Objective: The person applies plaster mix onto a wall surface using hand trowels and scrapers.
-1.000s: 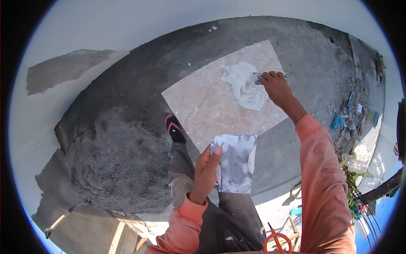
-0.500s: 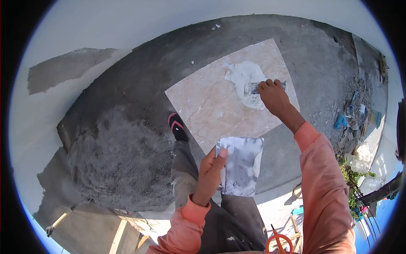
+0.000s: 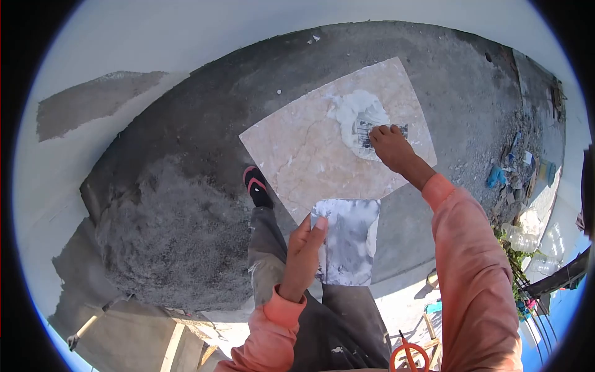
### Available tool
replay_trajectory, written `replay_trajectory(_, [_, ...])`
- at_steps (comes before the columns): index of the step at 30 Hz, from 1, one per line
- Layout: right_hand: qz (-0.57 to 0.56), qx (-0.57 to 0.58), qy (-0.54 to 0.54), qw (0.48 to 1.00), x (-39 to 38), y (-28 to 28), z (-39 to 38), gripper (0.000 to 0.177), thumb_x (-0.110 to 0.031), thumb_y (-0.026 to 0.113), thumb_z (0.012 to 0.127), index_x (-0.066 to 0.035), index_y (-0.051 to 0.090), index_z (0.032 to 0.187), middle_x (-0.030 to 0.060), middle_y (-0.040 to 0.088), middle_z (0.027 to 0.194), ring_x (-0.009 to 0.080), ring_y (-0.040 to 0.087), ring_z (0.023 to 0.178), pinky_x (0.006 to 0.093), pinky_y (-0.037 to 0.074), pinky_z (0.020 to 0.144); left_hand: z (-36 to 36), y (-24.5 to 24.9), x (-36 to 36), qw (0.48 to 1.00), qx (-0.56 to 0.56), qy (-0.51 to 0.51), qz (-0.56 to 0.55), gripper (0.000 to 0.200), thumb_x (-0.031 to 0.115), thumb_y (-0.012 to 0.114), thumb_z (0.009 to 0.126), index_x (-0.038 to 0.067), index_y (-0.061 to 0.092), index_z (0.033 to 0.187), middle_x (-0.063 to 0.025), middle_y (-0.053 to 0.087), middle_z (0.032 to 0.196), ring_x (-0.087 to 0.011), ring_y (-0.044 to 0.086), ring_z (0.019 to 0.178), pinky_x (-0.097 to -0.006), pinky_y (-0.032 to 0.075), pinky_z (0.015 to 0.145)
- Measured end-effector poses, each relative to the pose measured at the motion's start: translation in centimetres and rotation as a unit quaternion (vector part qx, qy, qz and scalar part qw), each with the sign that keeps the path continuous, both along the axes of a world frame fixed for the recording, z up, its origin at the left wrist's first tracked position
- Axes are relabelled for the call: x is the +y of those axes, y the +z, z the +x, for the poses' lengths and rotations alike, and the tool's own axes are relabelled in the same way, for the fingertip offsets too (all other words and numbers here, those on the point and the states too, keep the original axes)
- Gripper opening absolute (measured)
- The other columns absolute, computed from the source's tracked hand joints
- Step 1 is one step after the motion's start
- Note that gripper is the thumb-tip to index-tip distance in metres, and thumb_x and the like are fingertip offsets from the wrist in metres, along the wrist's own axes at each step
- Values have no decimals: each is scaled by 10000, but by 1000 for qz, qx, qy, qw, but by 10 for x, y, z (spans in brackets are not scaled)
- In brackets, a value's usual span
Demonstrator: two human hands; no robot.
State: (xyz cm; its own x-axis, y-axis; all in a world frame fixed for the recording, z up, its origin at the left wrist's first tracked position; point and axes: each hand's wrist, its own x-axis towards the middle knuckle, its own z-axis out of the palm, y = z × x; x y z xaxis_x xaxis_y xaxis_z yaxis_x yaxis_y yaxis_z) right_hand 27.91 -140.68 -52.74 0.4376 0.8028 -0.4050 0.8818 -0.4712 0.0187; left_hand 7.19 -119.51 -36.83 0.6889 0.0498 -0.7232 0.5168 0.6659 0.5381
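Observation:
My left hand (image 3: pixel 303 253) grips a flat metal plate (image 3: pixel 348 242) smeared with white paste, its thumb lying on the upper face near the left edge. Farther out, my right hand (image 3: pixel 393 147) is closed on a wide metal scraper (image 3: pixel 365 132), whose blade rests in a mound of white paste (image 3: pixel 347 118). That paste lies on a square beige tile (image 3: pixel 310 158) on the grey floor. Part of the scraper is hidden under my fingers.
My foot in a sandal (image 3: pixel 255 185) stands by the tile's left edge. Rubble and blue scraps (image 3: pixel 496 177) lie at the right, with plastic bottles (image 3: pixel 522 239) nearer. Orange-handled scissors (image 3: pixel 409 358) show at the bottom. A pale wall (image 3: pixel 186 31) borders the floor.
My right hand and the scraper have moved a little left and nearer to me, over the paste. The left hand still holds the plate in much the same place.

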Motion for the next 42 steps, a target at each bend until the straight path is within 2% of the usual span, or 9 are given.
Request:
replay_trajectory(6, [70,-71,-42,994,15,39,36,246,-76,623,812,-18,639,1051,79,627,1068,228,573,1037,380,434,894,8,4,-1,1000,-2,14,-7,319,243,475,1037,0,566,1223,41,610,1019,-15,497,894,-193,403,820])
replay_trajectory(11, [-39,45,12,998,0,0,24,275,-46,623,782,-26,627,1056,82,615,1019,232,575,1005,364,424,880,2,-2,2,1000,-6,-13,9,314,247,482,1034,9,569,1218,56,596,986,-7,475,862,-184,393,785])
replay_trajectory(15, [92,-58,-53,993,6,31,42,269,-57,634,780,-16,641,1046,88,610,1091,226,572,1034,383,431,878,13,3,0,1000,2,4,-6,310,250,491,1031,15,575,1214,67,581,962,-3,453,840,-178,378,761])
replay_trajectory(18, [58,-60,0,997,-3,-6,24,261,-54,634,779,-7,641,1036,96,602,1088,232,571,1026,383,431,875,12,0,-2,1000,5,-5,-1,311,247,493,1030,12,575,1217,67,582,963,-1,448,833,-179,377,756])
replay_trajectory(23, [-34,3,-57,998,23,43,31,228,-82,616,804,-5,644,1018,106,612,1079,236,569,1050,392,439,861,15,-1,-2,1000,3,7,-2,311,240,492,1030,8,576,1219,62,589,972,-2,453,831,-181,381,757])
replay_trajectory(26, [37,-83,-31,995,12,4,27,271,-80,636,788,-9,634,1050,99,614,1084,236,567,1056,387,435,865,18,2,-2,1000,3,10,-9,306,233,488,1031,9,578,1219,61,592,971,-2,455,831,-181,380,756])
replay_trajectory(31, [-9,35,-14,999,6,24,37,312,-64,639,787,-23,621,1096,90,614,1089,234,567,1044,376,426,892,14,0,2,1000,6,-3,8,311,232,481,1034,9,573,1230,61,586,955,-1,453,826,-176,377,755])
replay_trajectory(34, [87,-77,-48,992,-1,22,52,283,-33,613,796,-15,620,1079,83,624,1066,239,578,1029,376,429,890,22,5,-2,999,24,18,-26,316,238,480,1034,8,572,1230,63,584,950,1,450,828,-175,374,756])
replay_trajectory(42, [19,40,-71,996,0,22,59,346,10,600,785,-22,599,1129,94,595,1155,252,554,1096,385,423,927,24,4,-9,1000,10,2,-28,333,254,483,1034,7,566,1242,75,565,937,6,428,831,-171,364,759])
